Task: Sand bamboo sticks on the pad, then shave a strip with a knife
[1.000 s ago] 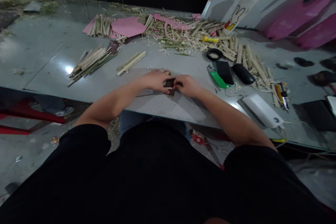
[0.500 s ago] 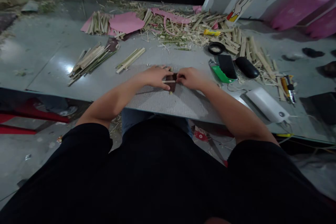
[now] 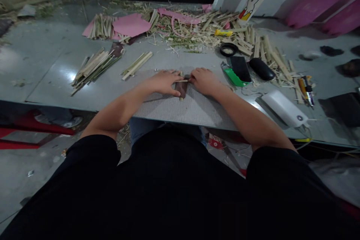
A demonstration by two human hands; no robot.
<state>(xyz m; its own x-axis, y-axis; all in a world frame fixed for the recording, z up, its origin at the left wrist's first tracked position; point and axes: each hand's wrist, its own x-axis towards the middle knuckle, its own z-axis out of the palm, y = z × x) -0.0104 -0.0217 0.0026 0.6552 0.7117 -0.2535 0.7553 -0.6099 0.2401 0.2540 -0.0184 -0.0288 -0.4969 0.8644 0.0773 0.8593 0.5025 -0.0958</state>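
My left hand (image 3: 165, 82) lies on the board with its thumb spread from its fingers. The thumb touches a dark brown sheet (image 3: 182, 90), and the fingertips reach the left end of a thin pale bamboo strip (image 3: 181, 81). This strip runs crosswise over the sheet. At its right end, my right hand (image 3: 204, 81) is closed, thumb and fingers pinching the strip. Below the sheet, the end of another bamboo piece (image 3: 181, 99) sticks out, its middle covered. Left of my hands lie several loose bamboo strips (image 3: 137, 65) and a larger bundle of strips (image 3: 94, 68).
Shavings (image 3: 188, 37) and pink paper (image 3: 131, 24) spread along the back. To the right are a black tape ring (image 3: 228, 49), a green object (image 3: 234, 78), a black mouse (image 3: 262, 69), a white power bank (image 3: 284, 108) and cutters (image 3: 306, 89). A red stool (image 3: 42, 131) stands lower left.
My right hand has turned slightly and moved a little up, its fingers now lying farther forward. The pale strip has shifted up across the brown sheet. My left hand stays nearly in place.
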